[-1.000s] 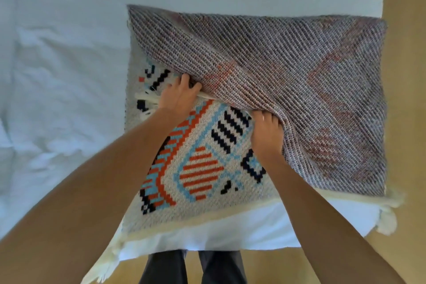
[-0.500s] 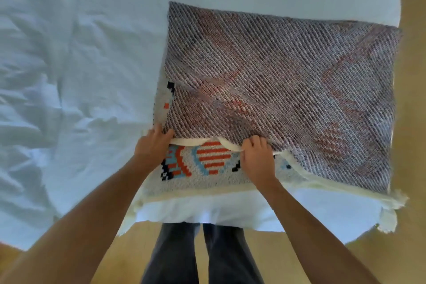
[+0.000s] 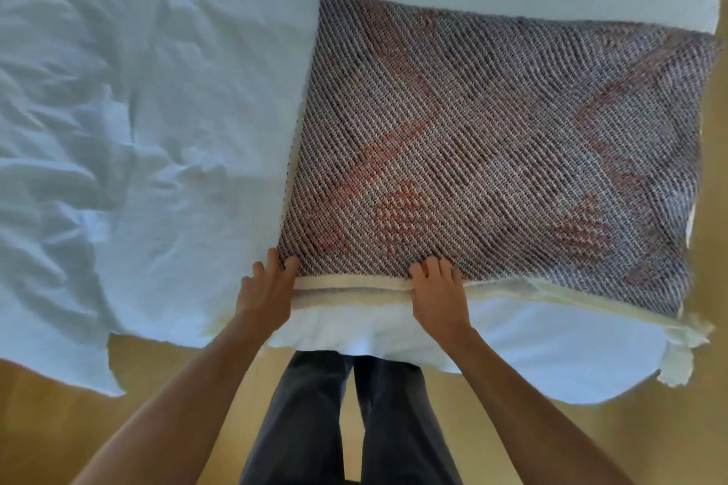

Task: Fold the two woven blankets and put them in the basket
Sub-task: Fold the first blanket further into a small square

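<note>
Bed [image 3: 157,130], covered in a pale sheet, fills most of the view. The sheet is rumpled into folds across its left half and lies smoother along the far side. Its near edge hangs over a wooden floor [image 3: 51,437], which shows along the bottom and down the right margin.

Blanket [image 3: 492,154] lies folded on the right half of the bed, dull reverse weave upward, with faint red patterning showing through.
- Left edge: runs roughly up the middle of the bed, with a wide spread of sheet beside it.
- Far edge: stops short of the far side, leaving a band of sheet beyond it.
- Right edge: reaches the right side of the bed, next to the floor.
- Near edge: two cream hems [image 3: 354,283] stacked almost flush, with a narrow strip of sheet between them and the bed's near edge.
- Near right corner: a cream fringe [image 3: 677,362] spills over the bed's edge.

Trousers [image 3: 299,425], dark, show the person standing against the near side, in line with the blanket's left portion.

Left hand [image 3: 268,287] rests at the near left corner, fingers fairly straight and spread, tips touching the weave, not clenched. Right hand [image 3: 439,295] sits further along the same edge, fingers curled over the top hem and grasping that layer.
</note>
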`<state>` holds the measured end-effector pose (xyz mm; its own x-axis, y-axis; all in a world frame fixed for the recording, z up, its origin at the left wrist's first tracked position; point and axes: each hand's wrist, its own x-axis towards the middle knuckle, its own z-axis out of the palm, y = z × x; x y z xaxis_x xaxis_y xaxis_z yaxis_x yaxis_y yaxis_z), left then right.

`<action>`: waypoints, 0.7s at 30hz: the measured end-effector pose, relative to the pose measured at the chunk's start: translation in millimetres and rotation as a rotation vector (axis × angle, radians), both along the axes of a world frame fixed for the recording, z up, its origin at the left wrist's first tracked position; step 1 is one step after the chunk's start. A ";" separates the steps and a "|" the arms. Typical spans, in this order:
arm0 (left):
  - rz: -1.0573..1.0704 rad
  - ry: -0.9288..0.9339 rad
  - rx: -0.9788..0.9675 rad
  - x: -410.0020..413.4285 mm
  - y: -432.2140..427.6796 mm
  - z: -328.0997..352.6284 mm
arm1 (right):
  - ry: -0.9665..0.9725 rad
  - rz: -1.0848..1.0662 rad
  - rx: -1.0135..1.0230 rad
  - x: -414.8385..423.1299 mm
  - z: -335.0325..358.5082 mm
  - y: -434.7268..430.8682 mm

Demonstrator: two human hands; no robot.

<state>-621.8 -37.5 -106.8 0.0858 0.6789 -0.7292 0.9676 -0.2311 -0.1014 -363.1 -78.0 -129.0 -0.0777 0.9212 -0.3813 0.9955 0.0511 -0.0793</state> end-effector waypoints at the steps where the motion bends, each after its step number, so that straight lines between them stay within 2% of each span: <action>1: -0.002 0.002 0.010 -0.1 -1.2 -2.1 | -0.012 0.011 0.002 -1.1 0.1 0.0; 5: -0.051 -0.031 0.083 -10.2 -2.5 -5.4 | 0.013 -0.017 0.035 -2.1 -1.1 3.3; 10: -0.091 0.000 0.066 -35.3 -14.7 -0.2 | 0.135 0.035 0.101 -16.9 0.2 -10.8; 13: -0.113 -0.063 0.116 -44.2 -27.7 -10.3 | 0.115 0.025 0.077 -18.0 -4.6 -23.5; 21: -0.197 -0.052 0.058 -2.8 -6.5 -4.2 | 0.133 -0.103 0.052 -10.1 0.1 -30.2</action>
<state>-624.6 -44.0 -111.0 0.2578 0.6859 -0.6805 0.9086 -0.4117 -0.0707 -373.3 -108.2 -128.9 -0.0280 0.9451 -0.3255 0.9766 -0.0435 -0.2104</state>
